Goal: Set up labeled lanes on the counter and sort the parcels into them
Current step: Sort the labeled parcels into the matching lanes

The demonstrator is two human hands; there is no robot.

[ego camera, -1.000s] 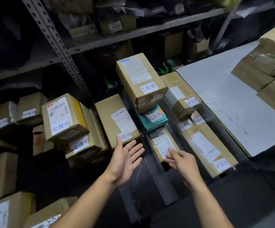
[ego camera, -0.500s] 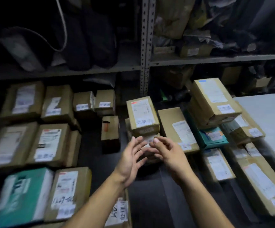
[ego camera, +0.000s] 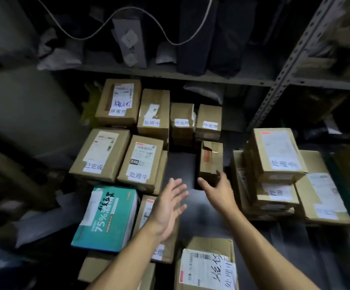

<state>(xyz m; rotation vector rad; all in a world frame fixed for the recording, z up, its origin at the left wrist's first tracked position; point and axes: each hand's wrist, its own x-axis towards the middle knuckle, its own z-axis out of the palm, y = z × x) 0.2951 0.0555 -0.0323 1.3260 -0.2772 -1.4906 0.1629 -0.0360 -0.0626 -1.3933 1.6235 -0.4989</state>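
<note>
Many labelled cardboard parcels lie on the dark counter [ego camera: 182, 164]. A small upright brown box [ego camera: 210, 158] with red tape stands alone in the middle gap. My right hand [ego camera: 219, 191] grips its near end, thumb on the left corner and fingers on the right. Open, with fingers spread, my left hand [ego camera: 167, 208] hovers over the counter just left of it, holding nothing. To the left lie a box with a white label [ego camera: 143, 164] and another labelled box [ego camera: 99, 153]. A stack of labelled boxes [ego camera: 274, 155] stands to the right.
A teal-and-white carton [ego camera: 107, 218] lies at the near left, and a box with handwriting [ego camera: 207, 266] sits at the near edge. More small boxes [ego camera: 182, 122] line the back under a grey metal shelf [ego camera: 169, 74]. A perforated shelf post [ego camera: 284, 76] rises on the right.
The view has swung left from the sorted lanes to the unsorted parcels. My right hand has reached forward and closed on the small brown box; my left hand stays open beside it.
</note>
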